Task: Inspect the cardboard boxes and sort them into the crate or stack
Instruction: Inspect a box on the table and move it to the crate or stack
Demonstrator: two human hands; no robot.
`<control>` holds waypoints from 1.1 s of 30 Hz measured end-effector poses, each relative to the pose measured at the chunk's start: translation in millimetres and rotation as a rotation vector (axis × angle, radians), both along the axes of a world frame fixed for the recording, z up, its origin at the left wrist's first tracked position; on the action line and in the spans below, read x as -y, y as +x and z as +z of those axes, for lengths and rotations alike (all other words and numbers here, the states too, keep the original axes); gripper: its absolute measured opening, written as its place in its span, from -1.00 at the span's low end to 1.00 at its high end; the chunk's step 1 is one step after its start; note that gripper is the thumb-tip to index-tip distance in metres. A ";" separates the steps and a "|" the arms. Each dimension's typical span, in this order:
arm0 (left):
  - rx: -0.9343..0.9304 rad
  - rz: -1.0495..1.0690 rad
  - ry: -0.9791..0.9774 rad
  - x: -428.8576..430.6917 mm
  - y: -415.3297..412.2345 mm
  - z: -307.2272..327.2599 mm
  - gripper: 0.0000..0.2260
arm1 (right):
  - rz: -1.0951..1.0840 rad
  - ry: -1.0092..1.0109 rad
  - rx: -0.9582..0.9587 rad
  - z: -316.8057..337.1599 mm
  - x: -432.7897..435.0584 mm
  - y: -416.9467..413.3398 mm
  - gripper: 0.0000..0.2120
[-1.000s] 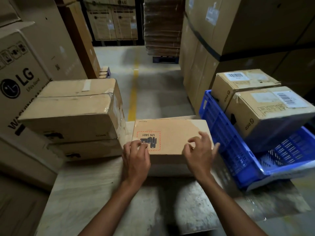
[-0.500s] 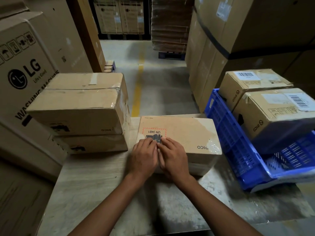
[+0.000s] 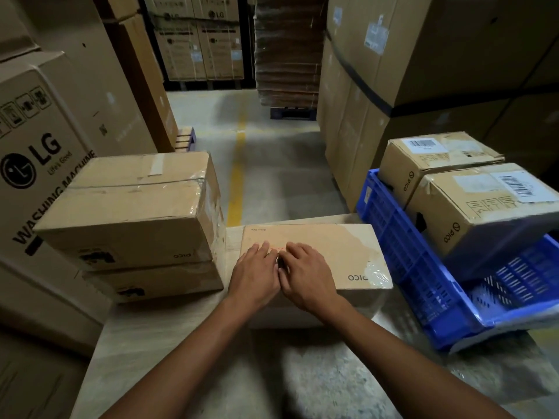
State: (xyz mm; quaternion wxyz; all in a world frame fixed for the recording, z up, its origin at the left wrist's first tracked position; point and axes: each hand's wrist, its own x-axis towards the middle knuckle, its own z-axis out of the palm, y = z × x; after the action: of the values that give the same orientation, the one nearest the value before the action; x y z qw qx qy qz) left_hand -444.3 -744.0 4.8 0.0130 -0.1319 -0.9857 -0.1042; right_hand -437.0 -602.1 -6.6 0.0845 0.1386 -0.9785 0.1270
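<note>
Head view: a flat, matte cardboard box [image 3: 332, 252] with glossy tape at its near right corner lies on the pale, grainy worktop [image 3: 181, 343]. The left grip [image 3: 255, 276] and right grip [image 3: 305, 276] rest side by side on its top, fingers flat and touching. A taped two-box stack [image 3: 130, 213] stands just to the left. On the right is a blue lattice crate [image 3: 390, 237] holding two boxes.
</note>
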 end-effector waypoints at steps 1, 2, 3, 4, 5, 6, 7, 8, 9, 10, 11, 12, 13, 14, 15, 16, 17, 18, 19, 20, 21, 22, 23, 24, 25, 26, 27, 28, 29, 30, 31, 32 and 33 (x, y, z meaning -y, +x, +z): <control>-0.014 0.011 0.000 -1.4 -2.3 5.6 -0.63 | -0.002 0.013 -0.004 6.2 -0.7 -4.2 -0.64; -0.036 0.022 0.003 -3.9 -6.2 11.2 -0.67 | 0.003 0.037 0.001 12.4 -1.9 -9.5 -0.67; -0.063 0.024 0.006 -6.8 -10.5 16.1 -0.71 | 0.010 0.064 0.015 17.4 -3.6 -14.8 -0.67; -0.079 0.016 0.019 -9.4 -14.7 19.0 -0.72 | 0.016 0.090 0.038 20.1 -5.6 -19.6 -0.65; -0.069 -0.001 0.044 -11.7 -19.3 19.3 -0.70 | 0.018 0.112 0.066 20.0 -7.8 -23.3 -0.61; -0.030 -0.012 0.070 -13.6 -23.0 18.4 -0.66 | 0.015 0.124 0.098 17.9 -9.7 -25.6 -0.55; 0.024 -0.012 0.088 -14.3 -25.8 16.7 -0.61 | 0.012 0.117 0.133 14.2 -11.0 -26.1 -0.49; 0.063 -0.002 0.096 -13.8 -27.1 14.5 -0.58 | 0.009 0.094 0.163 9.2 -11.6 -25.4 -0.45; 0.083 0.011 0.099 -13.5 -27.4 12.4 -0.57 | 0.007 0.069 0.182 4.5 -12.0 -24.5 -0.44; 0.092 0.026 0.097 -14.2 -27.2 11.3 -0.56 | 0.010 0.049 0.190 1.7 -12.4 -24.6 -0.44; 0.106 0.045 0.089 -16.4 -27.0 11.8 -0.57 | 0.017 0.039 0.197 0.8 -13.4 -25.5 -0.44; 0.131 0.071 0.068 -20.4 -26.7 14.2 -0.58 | 0.029 0.037 0.207 2.7 -15.6 -26.6 -0.44; 0.162 0.105 0.032 -26.1 -27.1 19.4 -0.59 | 0.044 0.037 0.220 6.6 -19.0 -28.3 -0.44; 0.196 0.137 -0.006 -33.0 -28.0 25.1 -0.60 | 0.059 0.033 0.236 11.2 -23.6 -30.4 -0.43; 0.221 0.153 -0.036 -40.4 -29.1 29.9 -0.60 | 0.065 0.025 0.251 15.7 -29.3 -32.6 -0.43; 0.234 0.148 -0.045 -47.2 -30.1 32.7 -0.60 | 0.054 0.018 0.255 19.5 -35.7 -34.4 -0.43; 0.230 0.118 -0.034 -53.4 -31.0 33.5 -0.60 | 0.022 0.022 0.245 21.6 -42.6 -34.7 -0.44; 0.216 0.070 -0.010 -58.5 -31.1 31.9 -0.60 | -0.026 0.040 0.230 21.7 -49.5 -33.2 -0.43; 0.200 0.016 0.019 -62.7 -30.6 28.2 -0.59 | -0.076 0.067 0.226 19.8 -56.2 -30.4 -0.41; 0.188 -0.025 0.043 -65.9 -29.9 23.7 -0.59 | -0.115 0.094 0.234 16.5 -62.2 -27.2 -0.37; 0.181 -0.043 0.053 -68.3 -28.8 19.4 -0.57 | -0.135 0.115 0.243 12.2 -66.8 -24.1 -0.35; 0.177 -0.046 0.046 -69.9 -27.7 15.9 -0.56 | -0.138 0.129 0.246 8.7 -69.5 -21.1 -0.33; 0.176 -0.045 0.025 -70.8 -27.7 13.9 -0.55 | -0.135 0.133 0.243 6.9 -70.0 -19.4 -0.34; 0.181 -0.049 -0.003 -71.3 -29.7 13.1 -0.54 | -0.133 0.124 0.244 7.7 -68.8 -19.5 -0.35; 0.197 -0.058 -0.030 -71.7 -33.0 13.9 -0.54 | -0.133 0.108 0.260 10.5 -67.1 -20.9 -0.36; 0.214 -0.069 -0.054 -71.9 -36.0 16.6 -0.54 | -0.132 0.098 0.286 15.2 -66.0 -22.9 -0.37; 0.224 -0.076 -0.074 -72.4 -38.4 19.7 -0.54 | -0.131 0.103 0.315 20.4 -65.7 -25.1 -0.38; 0.226 -0.082 -0.090 -72.7 -39.8 22.9 -0.54 | -0.128 0.116 0.349 25.6 -65.4 -26.9 -0.37; 0.229 -0.091 -0.102 -72.7 -39.7 26.1 -0.54 | -0.127 0.127 0.381 30.9 -64.8 -27.6 -0.37; 0.230 -0.103 -0.107 -71.8 -37.6 28.4 -0.55 | -0.131 0.129 0.395 35.1 -63.2 -26.2 -0.39; 0.226 -0.112 -0.104 -70.2 -34.5 29.5 -0.56 | -0.141 0.126 0.376 37.9 -60.7 -23.0 -0.44; 0.206 -0.121 -0.090 -68.3 -29.8 30.6 -0.59 | -0.156 0.125 0.326 39.7 -57.6 -17.0 -0.52; 0.167 -0.127 -0.062 -66.0 -23.7 31.3 -0.63 | -0.167 0.119 0.260 40.5 -54.1 -9.3 -0.61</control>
State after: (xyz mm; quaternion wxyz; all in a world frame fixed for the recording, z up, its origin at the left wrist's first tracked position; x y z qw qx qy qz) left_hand -468.0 -678.0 36.1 -0.0801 -0.1851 -0.9757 -0.0851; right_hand -446.3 -548.1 33.9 -0.0408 0.0440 -0.9951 0.0783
